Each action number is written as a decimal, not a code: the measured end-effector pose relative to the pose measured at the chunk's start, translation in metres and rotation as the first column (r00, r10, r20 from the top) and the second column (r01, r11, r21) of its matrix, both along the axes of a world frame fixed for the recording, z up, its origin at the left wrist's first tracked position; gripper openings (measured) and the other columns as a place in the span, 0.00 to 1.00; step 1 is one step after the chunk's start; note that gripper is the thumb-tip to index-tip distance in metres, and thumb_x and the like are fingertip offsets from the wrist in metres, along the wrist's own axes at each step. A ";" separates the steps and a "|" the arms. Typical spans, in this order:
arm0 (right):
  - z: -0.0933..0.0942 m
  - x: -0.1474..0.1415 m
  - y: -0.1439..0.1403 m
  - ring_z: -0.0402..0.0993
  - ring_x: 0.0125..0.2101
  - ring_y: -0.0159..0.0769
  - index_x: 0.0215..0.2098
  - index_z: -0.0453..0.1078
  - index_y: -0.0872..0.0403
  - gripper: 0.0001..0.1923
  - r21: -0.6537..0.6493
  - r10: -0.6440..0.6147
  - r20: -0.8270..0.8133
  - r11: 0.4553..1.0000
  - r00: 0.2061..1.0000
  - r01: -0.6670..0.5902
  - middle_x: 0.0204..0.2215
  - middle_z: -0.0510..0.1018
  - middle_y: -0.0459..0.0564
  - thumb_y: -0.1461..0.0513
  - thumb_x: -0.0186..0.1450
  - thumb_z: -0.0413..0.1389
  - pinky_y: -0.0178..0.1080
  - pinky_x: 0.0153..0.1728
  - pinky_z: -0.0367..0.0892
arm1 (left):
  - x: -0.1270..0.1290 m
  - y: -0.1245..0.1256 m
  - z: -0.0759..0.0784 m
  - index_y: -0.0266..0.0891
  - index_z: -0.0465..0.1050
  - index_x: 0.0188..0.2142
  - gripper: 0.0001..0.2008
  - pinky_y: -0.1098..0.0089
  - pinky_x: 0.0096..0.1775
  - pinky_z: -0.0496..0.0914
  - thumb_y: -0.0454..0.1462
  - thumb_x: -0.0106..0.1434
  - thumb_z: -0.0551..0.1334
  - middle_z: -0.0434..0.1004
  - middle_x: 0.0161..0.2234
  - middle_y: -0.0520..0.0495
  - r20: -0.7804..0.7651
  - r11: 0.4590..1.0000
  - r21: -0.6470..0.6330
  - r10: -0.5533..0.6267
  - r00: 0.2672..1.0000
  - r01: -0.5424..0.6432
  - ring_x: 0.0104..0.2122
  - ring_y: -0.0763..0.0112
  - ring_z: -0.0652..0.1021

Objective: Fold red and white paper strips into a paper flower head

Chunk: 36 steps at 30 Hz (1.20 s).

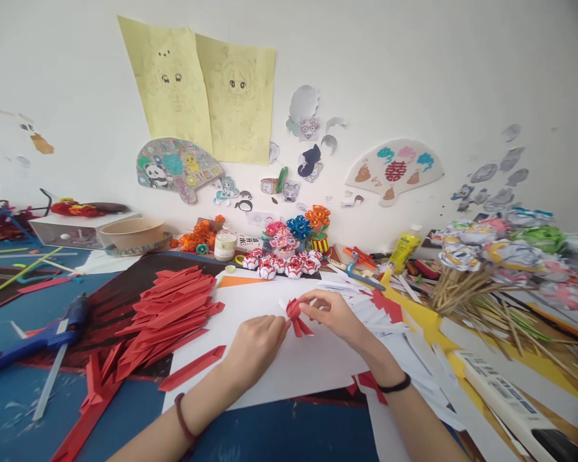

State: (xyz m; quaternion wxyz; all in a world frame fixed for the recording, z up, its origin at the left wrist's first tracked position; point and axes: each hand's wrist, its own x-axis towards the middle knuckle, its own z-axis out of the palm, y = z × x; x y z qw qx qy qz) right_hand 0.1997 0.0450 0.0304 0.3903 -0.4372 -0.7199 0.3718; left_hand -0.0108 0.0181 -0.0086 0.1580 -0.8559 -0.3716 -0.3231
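Over a white paper sheet (298, 372), my left hand (260, 343) and my right hand (330, 312) hold a small folded red paper piece (295, 314) between them. Fingers of both hands are pinched on it, and its loose strips hang down toward the sheet. A bit of white shows at its upper left. One folded red paper strip (192, 367) lies left of my left hand. Beyond it rises a large pile of folded red strips (171, 314). White paper strips (366, 308) spread out to the right of my right hand.
A blue glue gun (70, 321) lies at the left. Several red-and-white paper flowers (282, 264) line the back, near a glue jar (225, 245) and a yellow bottle (405, 249). Paper flowers on sticks (462, 256) crowd the right, with a white-and-black tool (515, 404) in front.
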 end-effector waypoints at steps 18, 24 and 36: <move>0.001 -0.007 -0.012 0.76 0.30 0.34 0.52 0.63 0.49 0.30 -0.100 0.160 0.029 0.983 0.987 -0.156 0.38 0.78 0.47 0.57 0.53 0.67 0.36 0.31 0.71 | -0.002 0.003 0.009 0.40 0.72 0.32 0.12 0.74 0.27 0.63 0.35 0.69 0.52 0.77 0.24 0.51 0.251 0.906 -0.423 0.143 0.957 -0.024 0.22 0.72 0.75; -0.004 -0.017 -0.012 0.74 0.26 0.33 0.32 0.73 0.54 0.05 0.079 -0.025 0.069 0.997 0.997 0.020 0.23 0.77 0.45 0.61 0.59 0.61 0.35 0.29 0.69 | -0.005 0.005 0.010 0.40 0.72 0.36 0.10 0.73 0.29 0.65 0.37 0.70 0.53 0.76 0.28 0.50 0.194 0.954 -0.299 0.093 0.977 -0.031 0.27 0.71 0.76; -0.007 -0.024 -0.017 0.71 0.20 0.31 0.24 0.68 0.53 0.06 0.248 -0.119 0.106 0.965 0.987 0.089 0.18 0.75 0.43 0.64 0.59 0.57 0.33 0.25 0.67 | -0.004 0.002 0.018 0.41 0.73 0.42 0.07 0.65 0.37 0.62 0.38 0.69 0.57 0.78 0.36 0.48 0.123 0.993 -0.093 -0.055 0.991 0.067 0.36 0.66 0.72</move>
